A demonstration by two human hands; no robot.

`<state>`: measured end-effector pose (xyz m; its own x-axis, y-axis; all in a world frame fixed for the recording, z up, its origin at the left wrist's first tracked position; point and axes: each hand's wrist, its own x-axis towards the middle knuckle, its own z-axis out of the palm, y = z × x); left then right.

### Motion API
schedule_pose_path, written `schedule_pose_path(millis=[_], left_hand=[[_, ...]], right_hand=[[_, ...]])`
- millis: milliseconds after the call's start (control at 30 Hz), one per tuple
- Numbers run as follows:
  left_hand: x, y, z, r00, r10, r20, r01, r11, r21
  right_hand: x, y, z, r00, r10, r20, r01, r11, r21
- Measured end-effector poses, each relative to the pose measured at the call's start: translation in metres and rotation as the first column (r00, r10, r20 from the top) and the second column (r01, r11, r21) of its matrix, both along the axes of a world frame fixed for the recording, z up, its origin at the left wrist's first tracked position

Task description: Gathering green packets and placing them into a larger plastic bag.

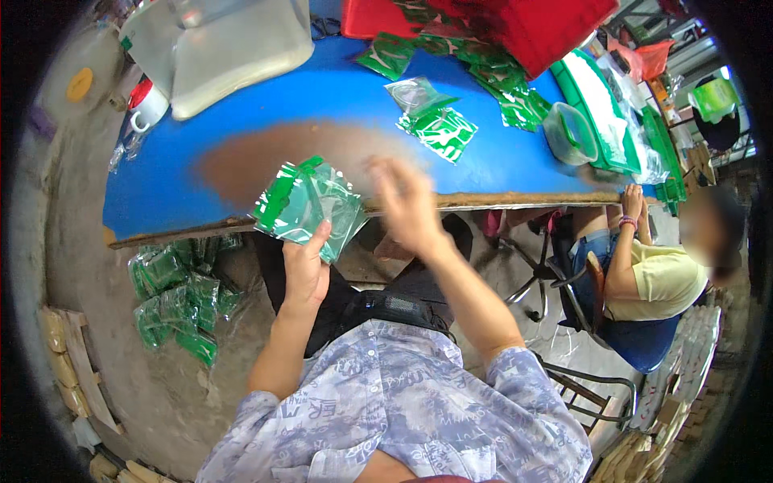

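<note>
Green packets (pixel 310 205) sit at ten o'clock from mid-view, pinched in the left hand (pixel 306 278), right hand (pixel 411 211) blurred, fingers seemingly apart: stack-handling, I'd judge, the next move wanting that left grip steady.

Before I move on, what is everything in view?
Held packets: several, green, left hand
Table: one, blue, ahead
Loose packets: several, green, table, near bin
Bin: one, red, table's far edge
Box: one, translucent, table's far left
Mug: one, white and red, table's left
Tub: one, clear, table's right
Tray: one, green, beside tub
Lower packets: many, green, below table's left
Person: one, yellow top, seated right
Left hand: one, bare, holding packets
Right hand: one, bare, beside packets
</note>
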<state>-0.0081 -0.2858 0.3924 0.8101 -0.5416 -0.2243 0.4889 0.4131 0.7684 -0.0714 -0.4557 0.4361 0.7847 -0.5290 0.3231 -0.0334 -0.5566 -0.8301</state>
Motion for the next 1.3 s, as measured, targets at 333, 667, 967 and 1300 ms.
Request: schedule_pose_path(millis=[333,667,967,1300], left_hand=[[0.023,0.051,-0.033,0.941,-0.189,-0.28,0.141,0.973,-0.183],[0.011,0.026,-0.003,0.964,-0.236,0.12,0.254,0.953,-0.167],[0.028,0.035,0.027,0.584,-0.603,0.543,0.484,0.796,0.363],[0.026,0.057,-0.002,0.987,-0.063,-0.148,0.058,0.998,-0.039]], right_hand=[[-0.054,-0.033,-0.032,0.979,0.103,-0.178,-0.174,0.873,-0.455],[-0.038,0.025,0.002,1.0,-0.016,-0.026,0.03,0.341,0.94],[-0.022,-0.03,0.027,0.794,0.601,-0.087,-0.475,0.704,0.528],[0.086,-0.097,-0.034,0.847,-0.442,-0.297,0.106,0.687,-0.719]])
